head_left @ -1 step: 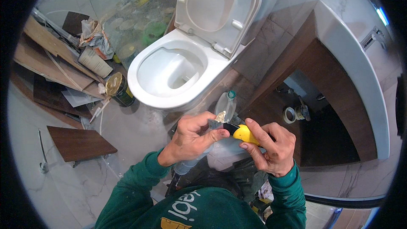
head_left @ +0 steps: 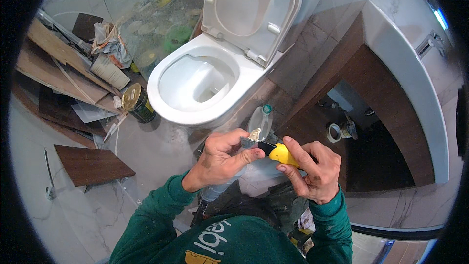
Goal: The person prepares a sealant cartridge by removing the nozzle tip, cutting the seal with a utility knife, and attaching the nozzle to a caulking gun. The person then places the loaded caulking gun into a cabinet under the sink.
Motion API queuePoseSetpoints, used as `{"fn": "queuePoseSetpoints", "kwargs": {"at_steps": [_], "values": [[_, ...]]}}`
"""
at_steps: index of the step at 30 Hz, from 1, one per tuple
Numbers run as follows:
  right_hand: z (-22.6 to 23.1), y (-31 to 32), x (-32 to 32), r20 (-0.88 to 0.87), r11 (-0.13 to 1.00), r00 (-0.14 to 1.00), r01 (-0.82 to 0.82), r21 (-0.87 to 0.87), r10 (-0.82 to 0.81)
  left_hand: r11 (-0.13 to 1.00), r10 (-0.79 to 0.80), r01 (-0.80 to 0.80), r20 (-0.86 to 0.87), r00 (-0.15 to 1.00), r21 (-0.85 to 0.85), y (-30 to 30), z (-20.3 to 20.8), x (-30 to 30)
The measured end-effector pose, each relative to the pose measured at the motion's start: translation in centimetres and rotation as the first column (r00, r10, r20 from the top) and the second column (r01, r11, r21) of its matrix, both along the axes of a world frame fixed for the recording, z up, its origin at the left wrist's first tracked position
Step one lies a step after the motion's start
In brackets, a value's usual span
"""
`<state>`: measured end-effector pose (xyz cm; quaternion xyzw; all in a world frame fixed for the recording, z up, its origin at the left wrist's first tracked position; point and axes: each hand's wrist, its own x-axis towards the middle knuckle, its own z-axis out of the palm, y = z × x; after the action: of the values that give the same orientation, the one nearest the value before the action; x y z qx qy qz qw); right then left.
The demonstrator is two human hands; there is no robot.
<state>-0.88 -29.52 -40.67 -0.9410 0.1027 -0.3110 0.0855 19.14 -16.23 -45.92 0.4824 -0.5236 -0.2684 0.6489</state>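
Observation:
My right hand [head_left: 315, 168] is closed round a tool with a yellow handle [head_left: 282, 155] and a black front part. That black end [head_left: 266, 147] meets the fingertips of my left hand [head_left: 222, 159]. Between its thumb and fingers, my left hand pinches a small flat grey piece [head_left: 247, 143]. A crumpled, pale gold lump [head_left: 255, 134] sticks up from the grey piece. Just below my left wrist lies a grey-blue tube [head_left: 213, 193], partly hidden by the arm. A clear bottle [head_left: 259, 121] with a teal cap stands beyond my hands.
The white toilet [head_left: 195, 115] stands ahead, lid raised. At the right is a brown vanity cabinet [head_left: 332, 76] under a white basin edge, with a roll of tape [head_left: 333, 132] inside. Boards [head_left: 58, 73] and a tin [head_left: 138, 103] stand at the left, near a brown panel [head_left: 93, 165].

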Motion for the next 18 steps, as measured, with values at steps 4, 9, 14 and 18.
{"fn": "queuePoseSetpoints", "kwargs": {"at_steps": [4,9,14,18], "values": [[-0.03,-0.05,0.02,0.006,1.000,1.000,0.016,-0.016,-0.016,0.997,0.016,-0.014,-0.027,1.000,0.075,-0.06,0.36,0.20],[-0.11,0.20,-0.28,0.028,0.998,0.999,0.031,-0.061,-0.030,0.998,0.030,-0.030,-0.002,1.000,0.055,0.00,0.76,-0.21],[-0.47,0.61,-0.21,0.054,0.993,0.997,0.058,-0.106,-0.053,0.998,0.040,-0.042,0.032,0.999,0.054,0.22,0.97,-0.22],[-0.50,0.87,-0.15,0.068,0.986,0.996,0.067,-0.153,-0.057,0.996,0.030,-0.036,0.072,0.997,0.079,0.47,0.91,-0.02]]}}
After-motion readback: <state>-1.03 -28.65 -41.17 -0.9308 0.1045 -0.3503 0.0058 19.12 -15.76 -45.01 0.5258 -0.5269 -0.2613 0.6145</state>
